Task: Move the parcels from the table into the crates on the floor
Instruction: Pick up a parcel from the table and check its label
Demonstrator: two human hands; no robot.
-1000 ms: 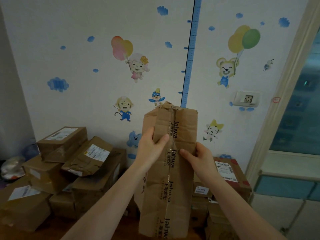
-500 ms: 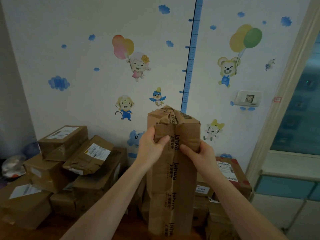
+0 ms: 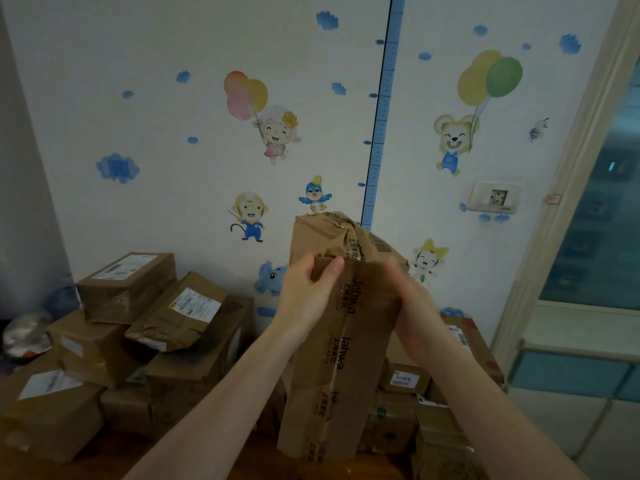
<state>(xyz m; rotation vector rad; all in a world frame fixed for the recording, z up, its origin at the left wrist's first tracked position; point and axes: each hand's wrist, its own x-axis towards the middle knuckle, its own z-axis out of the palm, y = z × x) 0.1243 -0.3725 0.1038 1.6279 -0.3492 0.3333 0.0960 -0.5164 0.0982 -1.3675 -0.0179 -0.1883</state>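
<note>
Standing on end over the near edge of the wooden surface, the tall parcel is upright in both hands, lower end just above or on the wood, can't tell which. Left hand pinches the left edge, thumb flat on the near face and fingers wrapped behind. Right hand is motion-blurred but looks clamped round the right edge. Change over the last second: both hands have crept closer to the parcel's top, and that top has buckled and folded away toward the wall, with a side face now showing at upper right, so the box is turning. Judgement: still re-gripping or lifting a soft, crushed carton, transfer not started, no crates in view. Beyond it, the left pile of parcels and the right pile remain on the surface, so plenty is left.
</note>
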